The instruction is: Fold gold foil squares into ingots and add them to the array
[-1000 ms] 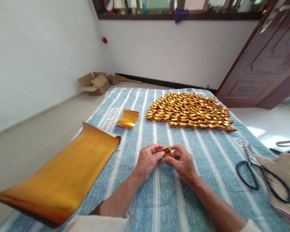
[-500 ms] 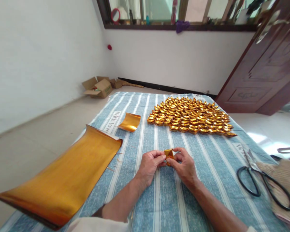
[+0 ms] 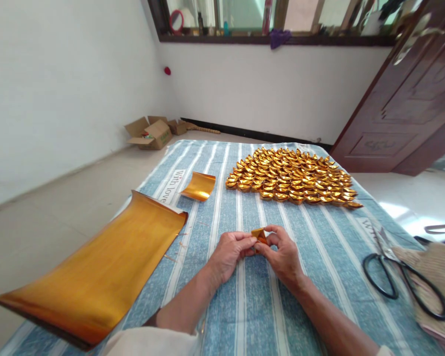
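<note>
Between my two hands is a small piece of folded gold foil paper (image 3: 260, 235), creased into a compact shape. My left hand (image 3: 229, 253) pinches its left side with thumb and fingers. From the right, my right hand (image 3: 283, 253) grips it, with the index finger at the top edge and the thumb low in front. The fingers hide part of the fold. Beyond my hands, many gold paper ingots (image 3: 292, 178) lie in packed rows. A curved square of gold foil (image 3: 199, 186) rests to their left.
A large stack of gold foil sheets (image 3: 96, 267) covers the left side of the striped cloth (image 3: 230, 316). Black-handled scissors (image 3: 396, 277) lie at the right, partly on a beige knitted cloth (image 3: 430, 267). Cardboard boxes (image 3: 154, 133) stand on the floor near the wall; a brown door (image 3: 404, 99) is at right.
Both hands stay in nearly the same place on the folded foil. The right thumb has shifted slightly along its front; the rest of the scene looks unchanged.
</note>
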`<state>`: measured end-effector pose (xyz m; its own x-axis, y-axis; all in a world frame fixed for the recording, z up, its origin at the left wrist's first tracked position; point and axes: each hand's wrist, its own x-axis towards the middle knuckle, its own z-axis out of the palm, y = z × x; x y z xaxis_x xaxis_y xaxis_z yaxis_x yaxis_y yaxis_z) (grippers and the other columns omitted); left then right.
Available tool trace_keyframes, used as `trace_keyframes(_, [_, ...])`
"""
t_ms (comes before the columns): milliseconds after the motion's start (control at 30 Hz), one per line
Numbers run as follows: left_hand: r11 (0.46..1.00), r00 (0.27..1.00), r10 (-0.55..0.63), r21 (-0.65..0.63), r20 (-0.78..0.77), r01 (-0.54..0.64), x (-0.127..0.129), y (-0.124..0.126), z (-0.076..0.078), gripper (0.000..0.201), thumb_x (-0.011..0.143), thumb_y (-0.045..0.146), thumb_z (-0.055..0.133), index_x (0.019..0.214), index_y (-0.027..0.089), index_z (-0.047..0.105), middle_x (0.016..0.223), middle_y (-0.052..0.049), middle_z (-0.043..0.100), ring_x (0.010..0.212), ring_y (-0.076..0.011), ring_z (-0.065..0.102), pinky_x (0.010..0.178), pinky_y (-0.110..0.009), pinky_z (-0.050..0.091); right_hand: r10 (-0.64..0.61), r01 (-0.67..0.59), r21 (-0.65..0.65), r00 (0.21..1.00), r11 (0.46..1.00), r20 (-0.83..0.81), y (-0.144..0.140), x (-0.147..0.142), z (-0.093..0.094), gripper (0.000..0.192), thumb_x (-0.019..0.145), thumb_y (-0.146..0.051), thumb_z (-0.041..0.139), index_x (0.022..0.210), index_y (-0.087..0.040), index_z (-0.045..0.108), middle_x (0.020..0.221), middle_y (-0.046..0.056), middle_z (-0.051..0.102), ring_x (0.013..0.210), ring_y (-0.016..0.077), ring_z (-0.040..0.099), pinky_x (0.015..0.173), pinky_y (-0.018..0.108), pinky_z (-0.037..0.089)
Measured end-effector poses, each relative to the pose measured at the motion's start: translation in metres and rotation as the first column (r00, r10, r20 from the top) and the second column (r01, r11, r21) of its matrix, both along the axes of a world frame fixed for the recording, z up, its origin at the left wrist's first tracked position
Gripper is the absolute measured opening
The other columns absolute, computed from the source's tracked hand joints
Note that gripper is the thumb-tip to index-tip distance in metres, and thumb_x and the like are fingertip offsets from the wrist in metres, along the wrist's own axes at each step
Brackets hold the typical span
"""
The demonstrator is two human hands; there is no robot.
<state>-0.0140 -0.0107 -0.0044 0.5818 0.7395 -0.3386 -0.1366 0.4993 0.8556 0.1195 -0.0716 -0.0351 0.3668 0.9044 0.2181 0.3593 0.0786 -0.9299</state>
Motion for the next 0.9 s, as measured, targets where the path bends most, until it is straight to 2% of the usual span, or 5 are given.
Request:
trace_keyframes(233, [0.998, 0.998, -0.039, 0.055, -0.041, 0.041, 0.0005, 0.0001, 0.001, 0.018, 0.068, 0.028, 0.074, 0.075, 0.011, 0.073, 0.077, -0.006, 0.069, 0.067, -0.0112, 0.058, 0.06, -0.02, 0.04, -0.012, 0.012, 0.01, 0.999, 1.0, 0.048, 0.0001, 0.0018, 0.0023, 0.031, 0.075, -0.033, 0.066, 0.099, -0.021, 0.05, 0.056, -0.01, 0.053, 0.051, 0.0114, 0.052, 0.06, 0.024, 0.044])
trace_keyframes(500, [1.0, 1.0, 0.006, 0.022, 0.021, -0.006, 0.002, 0.0005, -0.0033, 0.018, 0.063, 0.025, 0.077, 0.063, 0.009, 0.067, 0.063, -0.003, 0.062, 0.06, -0.0105, 0.055, 0.058, -0.021, 0.04, 0.005, -0.01, 0.042, 0.994, 0.999, 0.105, -0.0005, 0.0004, 0.0008, 0.031, 0.077, -0.038, 0.066, 0.099, -0.021, 0.053, 0.061, -0.005, 0.063, 0.057, 0.0153, 0.062, 0.059, 0.026, 0.049])
trace_keyframes(667, [0.995, 0.992, 0.097, -0.04, 0.079, -0.094, 0.0015, 0.0, -0.0011, 0.021, 0.064, 0.025, 0.078, 0.065, 0.01, 0.065, 0.07, -0.006, 0.066, 0.063, -0.0122, 0.06, 0.059, -0.022, 0.045, 0.018, -0.046, 0.142, 0.981, 0.989, 0.191, -0.0018, 0.0002, 0.0016, 0.037, 0.076, -0.039, 0.066, 0.107, -0.021, 0.057, 0.076, 0.002, 0.071, 0.067, 0.0187, 0.068, 0.065, 0.03, 0.054])
trace_keyframes(767, [0.992, 0.989, 0.108, -0.074, 0.102, -0.1, -0.0005, 0.0014, 0.0, 0.021, 0.064, 0.025, 0.078, 0.069, 0.009, 0.066, 0.074, -0.008, 0.068, 0.067, -0.0152, 0.063, 0.063, -0.024, 0.049, 0.033, -0.074, 0.195, 0.978, 0.978, 0.208, -0.0021, 0.0003, 0.0, 0.036, 0.079, -0.038, 0.064, 0.111, -0.021, 0.06, 0.088, 0.005, 0.072, 0.072, 0.0195, 0.069, 0.07, 0.032, 0.056])
trace_keyframes(900, [0.989, 0.985, 0.114, -0.108, 0.131, -0.1, -0.0018, 0.0025, -0.0002, 0.019, 0.066, 0.023, 0.078, 0.072, 0.009, 0.066, 0.077, -0.009, 0.069, 0.071, -0.0148, 0.064, 0.064, -0.022, 0.05, 0.019, -0.066, 0.203, 0.975, 0.977, 0.223, -0.0018, 0.0008, -0.0035, 0.033, 0.083, -0.037, 0.061, 0.111, -0.022, 0.062, 0.095, 0.006, 0.072, 0.075, 0.0198, 0.07, 0.072, 0.033, 0.057])
